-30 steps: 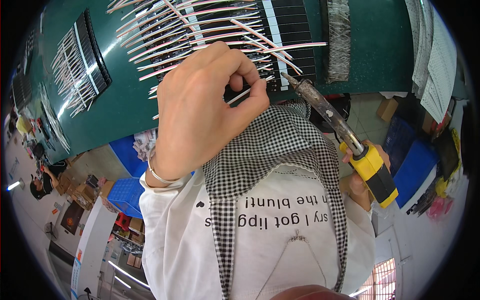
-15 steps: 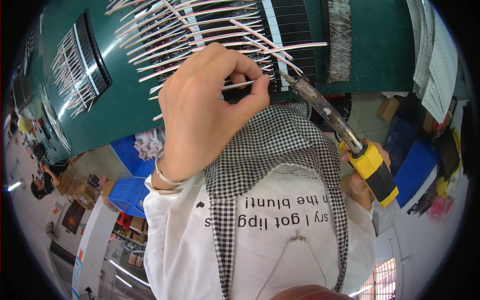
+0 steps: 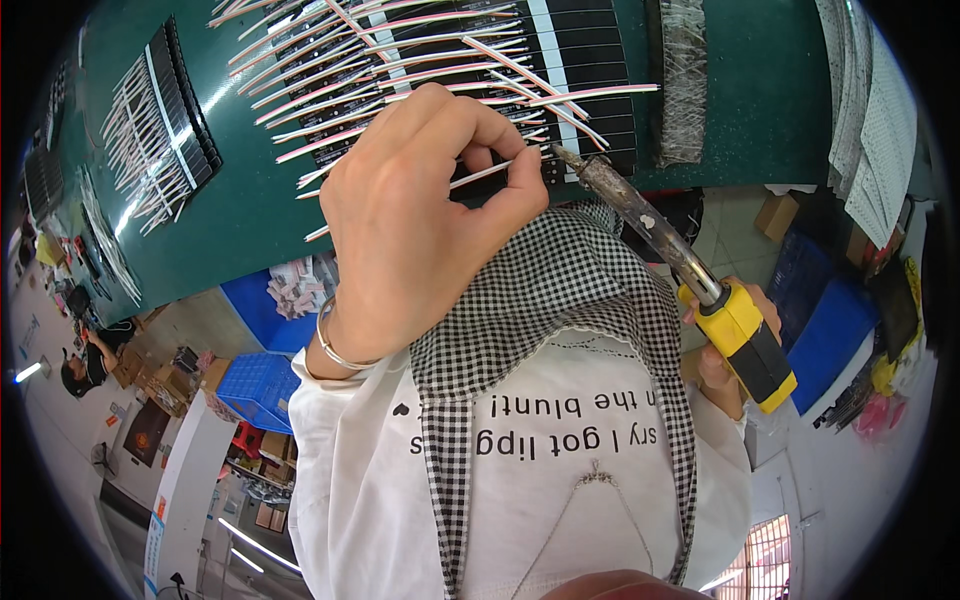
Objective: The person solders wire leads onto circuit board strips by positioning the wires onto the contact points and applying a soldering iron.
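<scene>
My left hand (image 3: 415, 200) reaches over the black circuit strips (image 3: 590, 60) with thumb and forefinger pinched on a thin white wire (image 3: 480, 177). The wire's end lies close to the strip edge, partly hidden by my fingers. In my right hand (image 3: 718, 370) is a soldering iron (image 3: 640, 215) with a yellow and black handle, its darkened barrel slanting up and left. The tip sits by the wire's end, just right of my left fingertips; whether they touch is too small to tell. Several white and red wires (image 3: 350, 108) lie across the strips, some crossing loosely.
A green work table (image 3: 745, 110) carries another batch of wired strips (image 3: 178, 110) at far left. Beyond the soldering iron lies a long block wrapped in clear film (image 3: 682, 85). White perforated sheets (image 3: 880, 130) hang at the right. Blue crates (image 3: 258, 390) stand below the table.
The soldering iron's tip has shifted slightly left, closer to my left fingertips. My left hand has moved a little to the right, still pinching the wire.
</scene>
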{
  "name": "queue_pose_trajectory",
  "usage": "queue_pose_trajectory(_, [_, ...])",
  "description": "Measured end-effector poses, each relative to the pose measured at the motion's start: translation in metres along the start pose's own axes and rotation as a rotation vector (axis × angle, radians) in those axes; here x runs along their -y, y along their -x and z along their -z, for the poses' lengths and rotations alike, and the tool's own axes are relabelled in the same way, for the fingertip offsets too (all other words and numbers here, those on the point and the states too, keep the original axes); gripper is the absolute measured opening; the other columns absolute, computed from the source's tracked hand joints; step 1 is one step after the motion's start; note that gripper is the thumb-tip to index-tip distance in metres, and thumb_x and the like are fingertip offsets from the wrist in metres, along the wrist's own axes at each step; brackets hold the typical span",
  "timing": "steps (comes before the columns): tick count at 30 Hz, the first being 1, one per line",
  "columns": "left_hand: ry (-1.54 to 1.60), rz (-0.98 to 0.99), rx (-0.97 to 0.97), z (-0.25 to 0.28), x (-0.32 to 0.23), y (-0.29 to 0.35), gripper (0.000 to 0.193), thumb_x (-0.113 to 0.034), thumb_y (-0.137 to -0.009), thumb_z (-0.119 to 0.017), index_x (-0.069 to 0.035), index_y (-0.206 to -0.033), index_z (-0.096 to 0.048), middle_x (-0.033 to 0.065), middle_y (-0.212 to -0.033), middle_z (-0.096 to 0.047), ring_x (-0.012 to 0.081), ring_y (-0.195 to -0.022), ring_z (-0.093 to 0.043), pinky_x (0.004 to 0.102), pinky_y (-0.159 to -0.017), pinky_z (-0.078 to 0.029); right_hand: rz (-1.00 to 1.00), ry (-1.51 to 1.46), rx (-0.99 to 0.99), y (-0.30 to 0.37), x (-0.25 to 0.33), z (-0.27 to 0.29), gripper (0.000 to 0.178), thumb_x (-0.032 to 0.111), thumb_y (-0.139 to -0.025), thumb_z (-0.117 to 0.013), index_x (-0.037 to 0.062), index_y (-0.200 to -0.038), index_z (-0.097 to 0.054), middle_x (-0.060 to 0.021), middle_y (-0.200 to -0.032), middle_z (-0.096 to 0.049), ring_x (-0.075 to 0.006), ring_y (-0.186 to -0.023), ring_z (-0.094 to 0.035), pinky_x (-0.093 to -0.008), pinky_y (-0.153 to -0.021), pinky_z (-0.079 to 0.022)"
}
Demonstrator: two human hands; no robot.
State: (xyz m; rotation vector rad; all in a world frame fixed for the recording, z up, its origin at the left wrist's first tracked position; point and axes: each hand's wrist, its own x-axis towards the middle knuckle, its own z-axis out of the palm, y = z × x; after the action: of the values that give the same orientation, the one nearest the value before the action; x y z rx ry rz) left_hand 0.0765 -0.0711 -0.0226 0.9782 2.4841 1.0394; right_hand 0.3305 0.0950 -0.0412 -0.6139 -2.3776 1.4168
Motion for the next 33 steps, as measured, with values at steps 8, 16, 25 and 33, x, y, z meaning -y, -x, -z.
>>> queue_pose_trajectory(8, [-0.002, 0.012, 0.006, 0.0, -0.001, 0.0, 0.013, -0.001, -0.068, -0.072, -0.004, -0.073, -0.06, -0.0014, -0.069, -0.054, 0.0054, -0.061, -0.047, 0.0198, -0.048, -0.032, -0.048, 0.05, -0.06, 0.004, 0.0, -0.003, 0.074, 0.066, -0.081, -0.057, -0.0057, -0.098, -0.056, -0.0066, -0.066, -0.063, -0.0147, -0.057, -0.062, -0.0235, -0.056, -0.048])
queue_pose_trajectory(16, [-0.007, 0.0, 0.004, 0.001, -0.001, 0.0, 0.013, -0.001, -0.069, -0.072, -0.004, -0.073, -0.06, -0.0014, -0.069, -0.054, 0.0054, -0.061, -0.046, 0.02, -0.049, -0.033, 0.098, -0.123, 0.044, 0.007, -0.014, 0.006, 0.061, 0.038, -0.072, -0.068, -0.0067, -0.11, -0.051, -0.0193, -0.083, -0.067, -0.022, -0.062, -0.065, -0.0296, -0.059, -0.052])
queue_pose_trajectory(25, [-0.008, -0.016, 0.05, 0.016, -0.007, 0.0, 0.023, -0.004, -0.068, -0.076, -0.004, -0.085, -0.062, -0.0028, -0.073, -0.054, 0.0041, -0.063, -0.042, 0.0202, -0.053, -0.031, 0.074, -0.245, -0.03, 0.01, -0.013, 0.0, 0.055, 0.014, -0.067, -0.078, -0.0062, -0.11, -0.051, -0.0274, -0.084, -0.067, -0.0299, -0.069, -0.069, -0.0343, -0.064, -0.055])
queue_pose_trajectory(33, [0.403, -0.014, 0.049, 0.025, -0.006, -0.014, 0.049, 0.003, -0.075, -0.064, -0.001, -0.122, -0.05, 0.0104, -0.11, -0.06, 0.013, -0.089, -0.055, 0.0264, -0.08, -0.042, -0.099, -0.127, 0.006, 0.014, -0.002, 0.013, 0.049, 0.045, -0.082, -0.066, -0.0033, -0.091, -0.062, -0.0123, -0.079, -0.066, -0.0249, -0.071, -0.065, -0.0316, -0.066, -0.052])
